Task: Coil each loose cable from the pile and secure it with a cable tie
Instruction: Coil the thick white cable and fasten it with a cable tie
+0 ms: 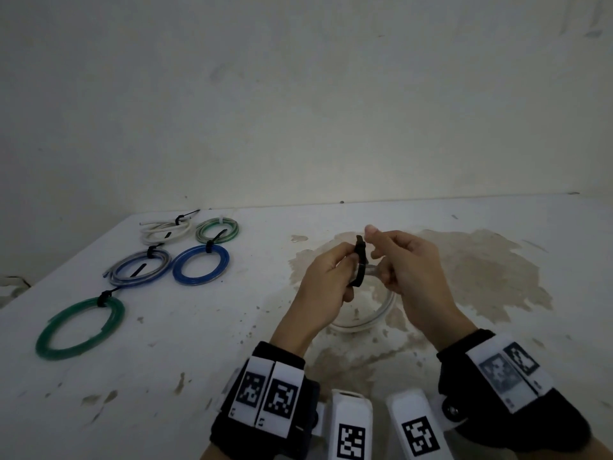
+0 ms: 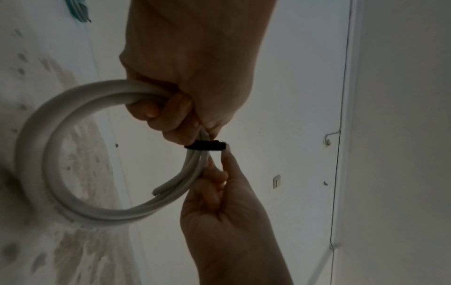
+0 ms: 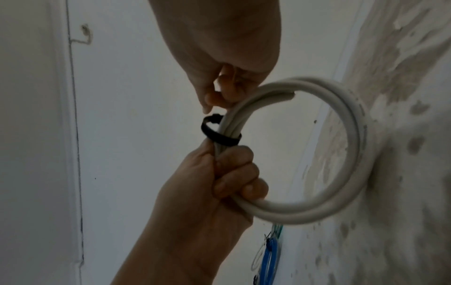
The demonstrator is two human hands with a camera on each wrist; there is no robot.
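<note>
A white cable coil (image 1: 371, 322) hangs from both hands above the stained table (image 1: 481, 270). My left hand (image 1: 331, 277) grips the coil's bundled strands (image 2: 73, 100) just beside a black cable tie (image 1: 360, 263). The tie (image 2: 206, 147) is looped loosely around the strands, with slack showing in the right wrist view (image 3: 214, 133). My right hand (image 1: 398, 260) has its fingers curled and pinches the tie's end, fingertip at the head (image 2: 225, 156). One cut end of the cable (image 3: 288, 96) lies inside the coil.
At the table's left lie several coiled, tied cables: a green one (image 1: 81, 327), a blue one (image 1: 200, 264), a grey-blue one (image 1: 141, 268), a white one (image 1: 166, 231) and a green-white one (image 1: 217, 230). The wall (image 1: 298, 111) rises directly behind the table.
</note>
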